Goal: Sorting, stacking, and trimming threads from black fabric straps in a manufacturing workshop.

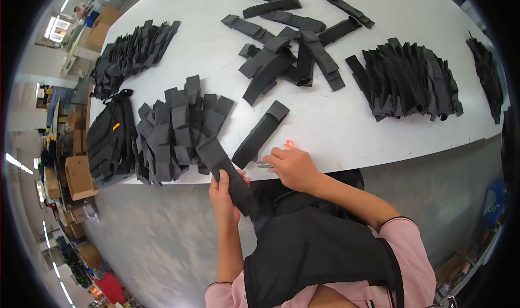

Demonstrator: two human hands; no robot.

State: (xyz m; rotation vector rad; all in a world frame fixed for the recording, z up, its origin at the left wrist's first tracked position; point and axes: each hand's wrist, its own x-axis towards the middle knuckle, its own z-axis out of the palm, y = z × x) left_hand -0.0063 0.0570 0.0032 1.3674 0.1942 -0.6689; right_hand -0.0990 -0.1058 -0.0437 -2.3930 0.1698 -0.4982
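My left hand (224,198) is closed around a black fabric strap piece (219,160), thumb on top. The strap slants up to the left over the table's near edge, and its lower end hangs over my dark apron. In my right hand (294,167) is a small pair of thread snips, its metal blades (264,165) pointing left toward the strap and an orange handle (290,144) showing above the fingers. The blades are apart from the held strap. Just beyond both hands, another black strap piece (261,133) lies flat on the white table.
A heap of similar pieces (179,126) lies left of my hands, beside a black backpack (112,140). Farther left is another bundle (135,53). Loose pieces (292,53) are scattered at the far middle. A thick row (410,80) stands at right, with more pieces (486,78) beyond.
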